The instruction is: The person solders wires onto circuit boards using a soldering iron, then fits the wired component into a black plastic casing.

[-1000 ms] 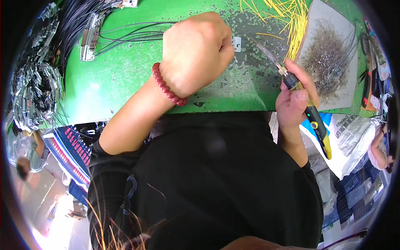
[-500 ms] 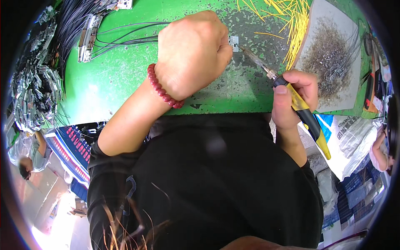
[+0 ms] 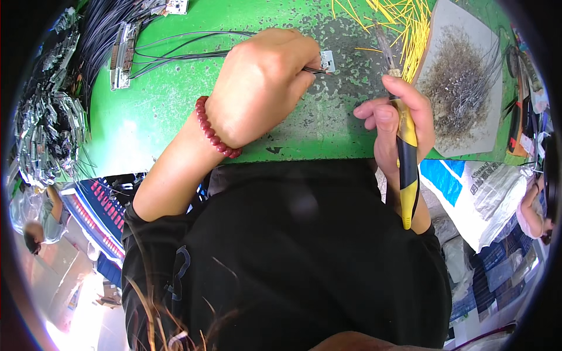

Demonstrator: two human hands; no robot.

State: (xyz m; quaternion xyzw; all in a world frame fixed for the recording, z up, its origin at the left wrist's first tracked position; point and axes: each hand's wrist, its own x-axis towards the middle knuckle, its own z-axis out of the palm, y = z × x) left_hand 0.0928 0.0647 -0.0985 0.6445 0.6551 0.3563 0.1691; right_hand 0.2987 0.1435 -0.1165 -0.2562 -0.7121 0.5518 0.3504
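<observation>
My left hand [image 3: 263,82], with a red bead bracelet on the wrist, is closed on thin black wires [image 3: 181,57]. Their bare ends stick out past the fingertips. Just beyond those fingers a small white circuit board [image 3: 329,61] lies on the green bench, partly hidden by the hand. In my right hand [image 3: 404,120] is a yellow and black soldering iron [image 3: 408,140], gripped by its handle. Its tip points up and away toward the yellow tubes, apart from the board.
Thin yellow tubes [image 3: 414,41] lie scattered at the far right of the green bench [image 3: 164,117]. Beside them a pale sheet [image 3: 492,117] carries dark debris and wire scraps. Metal-cased parts [image 3: 52,134] pile up at left; a metal strip [image 3: 124,55] sits by the black wires.
My right hand has turned the soldering iron upright, carrying its tip away from the board. The left hand has shifted slightly nearer and left, and the wire ends now show.
</observation>
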